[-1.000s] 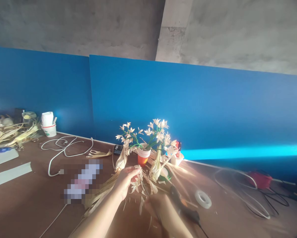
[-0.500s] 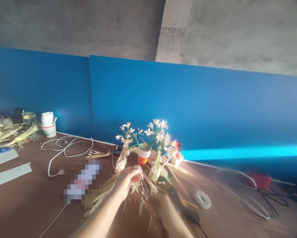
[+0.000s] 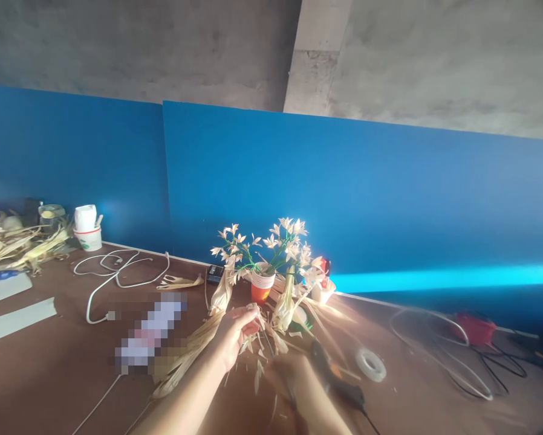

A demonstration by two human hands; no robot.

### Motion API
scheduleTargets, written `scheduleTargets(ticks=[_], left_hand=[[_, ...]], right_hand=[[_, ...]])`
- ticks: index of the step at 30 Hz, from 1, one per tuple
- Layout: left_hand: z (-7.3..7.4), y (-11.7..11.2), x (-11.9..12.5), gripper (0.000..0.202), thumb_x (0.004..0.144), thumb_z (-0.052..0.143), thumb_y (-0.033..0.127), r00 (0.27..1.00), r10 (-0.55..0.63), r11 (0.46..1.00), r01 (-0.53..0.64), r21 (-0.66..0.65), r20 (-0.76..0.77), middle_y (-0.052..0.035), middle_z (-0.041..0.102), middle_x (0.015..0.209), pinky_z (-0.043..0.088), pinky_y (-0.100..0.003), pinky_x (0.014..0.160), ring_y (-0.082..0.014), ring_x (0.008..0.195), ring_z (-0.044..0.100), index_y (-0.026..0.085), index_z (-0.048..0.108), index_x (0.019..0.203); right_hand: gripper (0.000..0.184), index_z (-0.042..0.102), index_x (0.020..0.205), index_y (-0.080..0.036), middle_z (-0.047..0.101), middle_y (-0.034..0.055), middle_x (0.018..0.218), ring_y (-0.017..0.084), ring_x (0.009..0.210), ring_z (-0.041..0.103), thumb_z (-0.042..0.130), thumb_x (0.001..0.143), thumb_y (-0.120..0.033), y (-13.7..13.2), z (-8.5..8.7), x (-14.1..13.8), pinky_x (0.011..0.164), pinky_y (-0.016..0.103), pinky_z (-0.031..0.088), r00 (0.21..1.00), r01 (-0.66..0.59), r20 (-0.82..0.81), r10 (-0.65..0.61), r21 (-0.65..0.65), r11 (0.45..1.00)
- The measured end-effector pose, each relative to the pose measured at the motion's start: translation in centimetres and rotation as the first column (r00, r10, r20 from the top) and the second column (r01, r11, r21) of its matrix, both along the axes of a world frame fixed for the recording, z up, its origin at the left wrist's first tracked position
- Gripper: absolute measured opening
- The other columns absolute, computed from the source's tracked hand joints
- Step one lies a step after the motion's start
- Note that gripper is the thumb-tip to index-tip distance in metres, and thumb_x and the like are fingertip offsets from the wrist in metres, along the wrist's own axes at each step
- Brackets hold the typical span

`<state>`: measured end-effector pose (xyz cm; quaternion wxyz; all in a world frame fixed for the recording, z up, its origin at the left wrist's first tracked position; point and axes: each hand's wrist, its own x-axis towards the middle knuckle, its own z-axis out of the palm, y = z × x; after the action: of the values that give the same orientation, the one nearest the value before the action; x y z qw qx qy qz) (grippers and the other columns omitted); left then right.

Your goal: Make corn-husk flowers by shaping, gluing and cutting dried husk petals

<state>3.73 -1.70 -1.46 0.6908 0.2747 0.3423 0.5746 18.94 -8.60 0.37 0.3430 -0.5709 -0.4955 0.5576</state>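
My left hand (image 3: 237, 332) is closed in a pinch on a small pale piece of corn husk (image 3: 253, 307) just in front of the orange paper cup (image 3: 261, 293). White husk flowers (image 3: 287, 238) on green stems stand in that cup. Lower and to the right is my right hand (image 3: 287, 371), blurred, its fingers hard to make out; whether it holds anything does not show. A thin dark rod (image 3: 268, 343) lies between the hands. Husk scraps (image 3: 259, 377) are scattered below. Close beside my right hand rests a black glue gun (image 3: 339, 383) with an orange part.
A tape roll (image 3: 371, 365) lies right of the glue gun. Long husks (image 3: 190, 356) spread by my left forearm. White cables (image 3: 117, 272) coil at left, near a white cup (image 3: 89, 237). A blue partition (image 3: 344, 181) rises behind the table; a red object (image 3: 475, 329) sits far right.
My left hand has shifted very slightly, and the husk piece at its fingertips is turned a little differently. The right hand stays in nearly the same place, still blurred.
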Motion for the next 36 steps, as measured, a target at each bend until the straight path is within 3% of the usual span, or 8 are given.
scheduleTargets(ticks=[6,13,17,23,31,36], left_hand=[[-0.5,-0.1,0.7,0.018,0.066,0.085,0.018,0.997,0.058,0.998,-0.056,-0.043,0.05,-0.0029,0.073,0.07,0.054,-0.018,0.062,-0.0094,0.059,0.066,0.013,0.075,0.079],[-0.1,-0.7,1.4,0.015,0.07,0.083,0.012,0.985,0.111,0.99,-0.098,-0.102,0.135,-0.0018,0.074,0.074,0.055,-0.015,0.061,-0.0079,0.061,0.067,0.014,0.075,0.083],[0.0,-0.9,1.7,0.011,0.073,0.08,0.008,0.975,0.151,0.983,-0.13,-0.132,0.166,-0.0017,0.073,0.074,0.056,-0.015,0.06,-0.0069,0.06,0.065,0.014,0.075,0.08],[0.0,-0.9,1.8,0.011,0.071,0.082,0.011,0.975,0.141,0.986,-0.123,-0.112,0.169,-0.0015,0.072,0.071,0.055,-0.014,0.058,-0.0072,0.06,0.065,0.015,0.075,0.078],[-0.2,-1.0,2.0,0.008,0.074,0.079,0.008,0.966,0.173,0.981,-0.151,-0.124,0.193,-0.0027,0.072,0.074,0.056,-0.015,0.061,-0.0084,0.065,0.067,0.013,0.075,0.079],[-0.3,-1.0,2.1,0.006,0.076,0.076,0.007,0.969,0.163,0.982,-0.142,-0.124,0.186,-0.0046,0.073,0.075,0.057,-0.016,0.062,-0.0098,0.066,0.068,0.012,0.074,0.08]], right_hand=[[0.048,0.044,0.048,-0.021,0.037,-0.008,0.034,0.005,0.03,0.031,0.065,0.07,-0.058,0.1,-0.4,0.0,0.033,0.02,0.022,0.996,-0.052,-0.071,0.053,0.022,0.998],[0.035,0.053,0.053,-0.018,0.039,-0.0062,0.032,0.007,0.028,0.034,0.062,0.073,-0.045,-0.3,0.9,-0.6,0.033,0.021,0.022,0.999,0.045,0.024,-0.044,-0.026,0.999],[0.031,0.059,0.059,-0.015,0.044,-0.0048,0.036,0.008,0.033,0.037,0.066,0.069,-0.044,-0.2,0.2,-0.3,0.035,0.021,0.023,1.0,0.017,0.001,-0.017,0.023,1.0],[0.035,0.057,0.056,-0.017,0.038,-0.007,0.033,0.007,0.03,0.035,0.066,0.066,-0.049,0.1,-0.9,-0.1,0.032,0.021,0.023,0.999,0.003,0.036,-0.005,0.062,0.998],[0.044,0.058,0.062,-0.017,0.041,-0.0063,0.035,0.007,0.03,0.035,0.073,0.062,-0.059,0.6,-3.0,0.1,0.033,0.022,0.021,0.998,-0.056,-0.023,0.059,0.111,0.992],[0.047,0.047,0.049,-0.02,0.039,-0.0055,0.034,0.007,0.031,0.034,0.069,0.066,-0.059,0.4,-2.4,-0.1,0.033,0.021,0.021,1.0,-0.021,-0.019,0.023,0.103,0.995]])
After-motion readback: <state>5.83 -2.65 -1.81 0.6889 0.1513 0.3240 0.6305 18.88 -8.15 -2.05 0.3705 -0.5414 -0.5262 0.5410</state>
